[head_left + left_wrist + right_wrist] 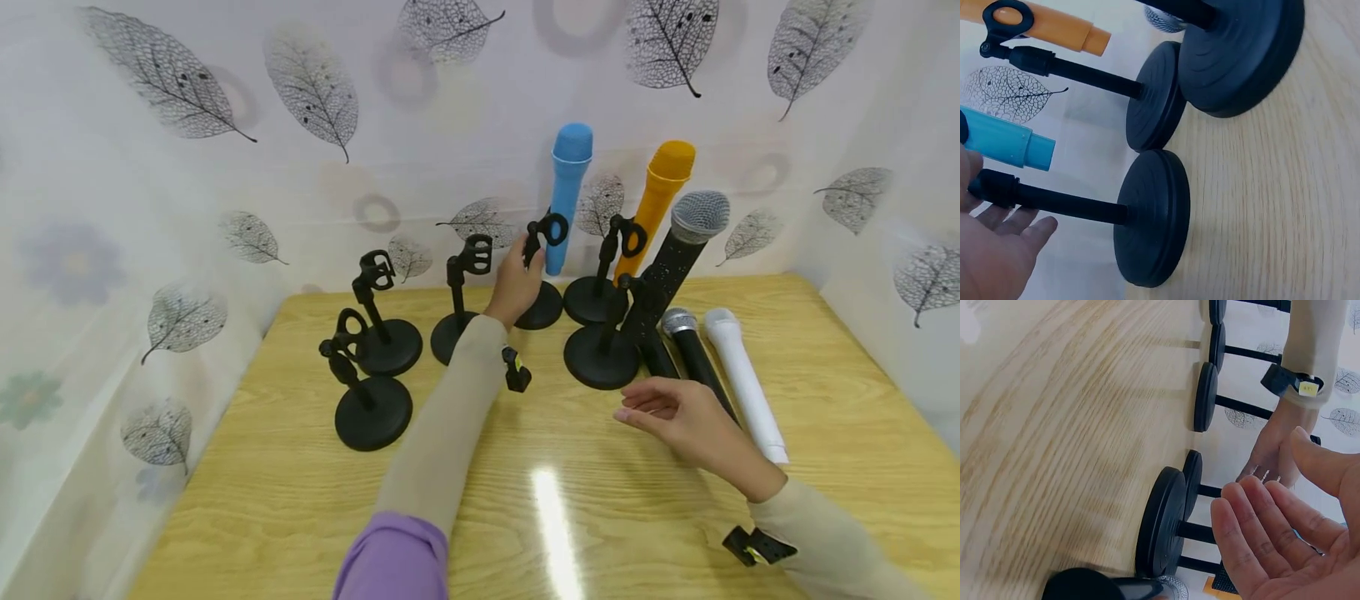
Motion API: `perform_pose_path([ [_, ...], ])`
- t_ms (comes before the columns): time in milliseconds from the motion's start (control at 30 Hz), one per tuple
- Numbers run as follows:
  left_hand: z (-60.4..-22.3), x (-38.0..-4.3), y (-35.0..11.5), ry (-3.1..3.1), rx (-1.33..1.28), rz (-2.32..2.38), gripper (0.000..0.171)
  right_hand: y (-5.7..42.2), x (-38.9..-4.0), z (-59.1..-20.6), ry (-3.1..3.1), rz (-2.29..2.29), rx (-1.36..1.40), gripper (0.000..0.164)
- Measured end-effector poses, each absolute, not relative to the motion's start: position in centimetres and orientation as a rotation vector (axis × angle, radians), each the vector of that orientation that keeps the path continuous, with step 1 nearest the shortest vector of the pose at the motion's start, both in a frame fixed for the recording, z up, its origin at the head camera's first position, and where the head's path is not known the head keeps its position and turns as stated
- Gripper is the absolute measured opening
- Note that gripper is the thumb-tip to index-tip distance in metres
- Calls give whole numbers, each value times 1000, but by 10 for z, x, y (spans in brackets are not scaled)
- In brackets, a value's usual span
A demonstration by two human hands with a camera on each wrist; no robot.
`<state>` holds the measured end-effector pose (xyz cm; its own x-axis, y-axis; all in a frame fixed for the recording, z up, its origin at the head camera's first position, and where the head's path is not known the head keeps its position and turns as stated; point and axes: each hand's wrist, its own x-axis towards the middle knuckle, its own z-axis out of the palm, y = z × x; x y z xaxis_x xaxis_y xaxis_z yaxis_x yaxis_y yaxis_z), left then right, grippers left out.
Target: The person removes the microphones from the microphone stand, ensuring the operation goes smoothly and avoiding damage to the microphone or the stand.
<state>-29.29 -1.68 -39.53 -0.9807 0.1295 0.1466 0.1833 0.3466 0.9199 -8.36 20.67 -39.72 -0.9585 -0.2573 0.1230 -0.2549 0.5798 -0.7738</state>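
Observation:
My left hand [516, 282] holds the upper stem of a black microphone stand [546, 307] at the back, its thumb and fingers on either side of the collar. That stand's ring clip carries a blue microphone [567, 187], tilted slightly right. Beside it, an orange microphone [654, 200] leans in another black stand [588, 300]. Nearer the front, a black microphone [671, 265] with a silver mesh head sits in a third stand [600, 358]. My right hand [693, 423] hovers with loosely bent fingers in front of this stand, holding nothing.
On the left are several black stands without microphones, including a front one [373, 415] and one behind it [392, 348]. At the right lie a white microphone [750, 392], a black one with a silver head [697, 358] and another dark one [658, 357]. A leaf-patterned cloth [315, 183] hangs behind the table.

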Motion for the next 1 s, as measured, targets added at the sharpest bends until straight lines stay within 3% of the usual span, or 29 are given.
perform_pose_path([
  [267,-398,-297,-18,-2453,-208,-1761,45,203,-84,-400,2758,-1372,-480,23],
  [1000,-400,-277,-35,-2562,-472,-1477,38,198,-84,-390,2756,-1349,-511,21],
])
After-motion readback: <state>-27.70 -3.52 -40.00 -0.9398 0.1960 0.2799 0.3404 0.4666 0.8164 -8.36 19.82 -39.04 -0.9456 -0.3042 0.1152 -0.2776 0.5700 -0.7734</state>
